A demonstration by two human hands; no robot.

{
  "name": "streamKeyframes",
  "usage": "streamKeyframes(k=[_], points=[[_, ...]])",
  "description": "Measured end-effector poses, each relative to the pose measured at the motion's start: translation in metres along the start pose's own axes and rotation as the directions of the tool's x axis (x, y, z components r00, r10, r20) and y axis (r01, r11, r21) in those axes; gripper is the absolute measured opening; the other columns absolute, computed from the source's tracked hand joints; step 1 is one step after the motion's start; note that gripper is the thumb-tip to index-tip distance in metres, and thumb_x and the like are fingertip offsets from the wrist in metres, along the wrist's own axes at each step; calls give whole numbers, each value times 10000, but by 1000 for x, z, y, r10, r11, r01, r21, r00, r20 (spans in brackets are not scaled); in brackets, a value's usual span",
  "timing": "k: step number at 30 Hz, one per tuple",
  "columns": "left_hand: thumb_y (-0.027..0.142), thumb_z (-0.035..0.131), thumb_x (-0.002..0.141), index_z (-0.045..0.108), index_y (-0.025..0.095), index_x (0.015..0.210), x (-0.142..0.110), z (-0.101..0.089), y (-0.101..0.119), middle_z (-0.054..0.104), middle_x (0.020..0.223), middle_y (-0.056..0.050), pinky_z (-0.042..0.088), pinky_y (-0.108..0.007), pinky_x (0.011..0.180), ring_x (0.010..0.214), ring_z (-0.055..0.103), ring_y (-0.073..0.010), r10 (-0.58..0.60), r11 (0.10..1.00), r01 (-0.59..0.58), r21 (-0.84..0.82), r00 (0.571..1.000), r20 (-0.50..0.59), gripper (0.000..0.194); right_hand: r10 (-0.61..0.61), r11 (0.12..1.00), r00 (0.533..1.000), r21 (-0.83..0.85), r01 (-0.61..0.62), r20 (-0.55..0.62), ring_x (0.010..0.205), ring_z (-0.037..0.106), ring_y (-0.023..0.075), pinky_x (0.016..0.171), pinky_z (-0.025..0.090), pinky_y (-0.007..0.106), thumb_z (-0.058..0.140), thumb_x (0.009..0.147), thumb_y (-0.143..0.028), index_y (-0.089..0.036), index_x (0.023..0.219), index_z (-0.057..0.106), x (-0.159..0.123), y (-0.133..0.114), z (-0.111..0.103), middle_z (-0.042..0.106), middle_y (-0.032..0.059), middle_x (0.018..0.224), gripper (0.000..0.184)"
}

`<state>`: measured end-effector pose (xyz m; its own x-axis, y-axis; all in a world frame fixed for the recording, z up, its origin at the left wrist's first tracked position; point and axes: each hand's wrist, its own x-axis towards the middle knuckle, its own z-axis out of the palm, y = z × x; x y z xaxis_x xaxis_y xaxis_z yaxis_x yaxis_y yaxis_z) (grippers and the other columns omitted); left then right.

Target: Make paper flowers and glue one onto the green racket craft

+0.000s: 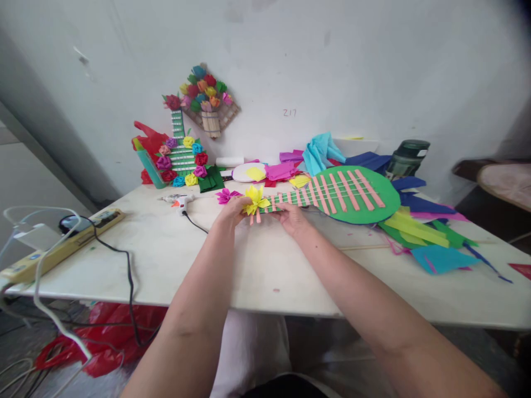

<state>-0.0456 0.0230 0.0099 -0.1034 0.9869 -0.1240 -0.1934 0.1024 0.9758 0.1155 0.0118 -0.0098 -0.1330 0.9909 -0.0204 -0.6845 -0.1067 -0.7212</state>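
A green paper lute (pixel 388 190) with pink crossbars and white strings lies lengthwise in front of me, its round body to the right and its narrow neck to the left. My left hand (pixel 236 214) grips the neck's end, thumb beside a yellow paper flower (pixel 256 199) that sits there. Farther along, my right hand (pixel 293 219) holds the neck, thumb near its front edge and fingers partly hidden beneath. Just behind my left hand is a magenta paper flower (pixel 226 195). Whether the yellow flower is fixed to the neck, I cannot tell.
A hot glue gun (pixel 185 204) with a black cord lies at left, near a power strip (pixel 66 243). Behind stand a flower-trimmed paper guitar (pixel 182 157) and a flower basket plaque (pixel 211 102). Crepe paper (pixel 443 257) and a dark green jar (pixel 409 157) are at right.
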Motion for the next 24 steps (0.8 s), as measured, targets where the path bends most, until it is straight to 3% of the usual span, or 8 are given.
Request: streamKeyframes(k=[14, 20, 24], points=[[57, 531, 557, 518, 139, 711, 0, 2, 0, 559, 600, -7, 434, -204, 459, 518, 560, -118, -99, 994, 99, -38, 995, -7, 175, -23, 998, 999, -50, 22, -31, 570, 637, 145, 528, 562, 258, 538, 561, 36, -149, 845, 586, -1, 2, 3, 681, -20, 639, 343], [70, 561, 561, 527, 141, 742, 0, 2, 2, 546, 584, 0, 422, -201, 427, 514, 562, -127, -94, 990, 95, -106, 995, 19, 198, -62, 998, 996, -18, 63, 72, 604, 640, 135, 550, 561, 254, 629, 599, -35, -175, 918, 585, -3, 1, 4, 694, -21, 728, 350], [79, 563, 572, 522, 139, 771, -2, 4, 4, 540, 572, 2, 408, -202, 390, 480, 550, -128, -125, 982, 135, -132, 989, 81, 213, -62, 997, 995, -37, 65, 80, 647, 648, 144, 584, 563, 265, 650, 558, -6, -182, 909, 593, 0, 2, 1, 696, -24, 756, 397]])
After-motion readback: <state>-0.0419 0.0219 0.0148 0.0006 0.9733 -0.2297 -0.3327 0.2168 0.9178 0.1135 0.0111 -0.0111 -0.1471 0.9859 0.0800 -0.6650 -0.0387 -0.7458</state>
